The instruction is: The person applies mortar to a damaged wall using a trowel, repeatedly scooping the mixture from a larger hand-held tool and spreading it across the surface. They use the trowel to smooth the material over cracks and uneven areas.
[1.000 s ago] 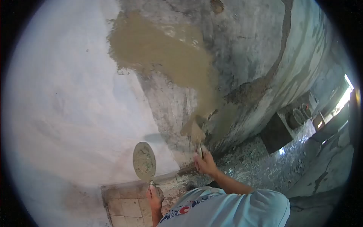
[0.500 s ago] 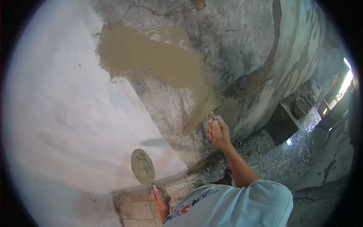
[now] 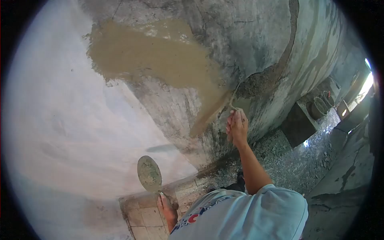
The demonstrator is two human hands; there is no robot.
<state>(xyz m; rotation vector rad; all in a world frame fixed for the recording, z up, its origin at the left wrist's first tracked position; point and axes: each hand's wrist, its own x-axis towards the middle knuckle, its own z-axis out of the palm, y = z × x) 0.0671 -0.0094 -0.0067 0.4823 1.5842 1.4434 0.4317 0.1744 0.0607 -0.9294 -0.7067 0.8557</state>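
My right hand [image 3: 237, 125] is closed round the handle of a thin trowel [image 3: 235, 95], whose blade shows edge-on near the wall. Beside it, wet brown plaster [image 3: 156, 60] covers part of the grey wall [image 3: 248, 36], reaching down to a narrow tail. Low on the left, my left hand [image 3: 167, 207] grips an oval mortar board [image 3: 149, 173] by its short handle. Some grey-brown mortar lies on the board, which is in front of the white wall area [image 3: 80, 132].
Tiles [image 3: 146, 218] line the floor below the left hand. Rubble [image 3: 288, 172] covers the floor at right. A dark block [image 3: 298, 126] and a round bucket [image 3: 319, 108] stand farther along the wall. A rough crack [image 3: 294, 32] runs down the upper wall.
My right hand has moved right and slightly up with the trowel, which now shows its thin edge. My left hand and the board have barely shifted. The view has moved slightly.
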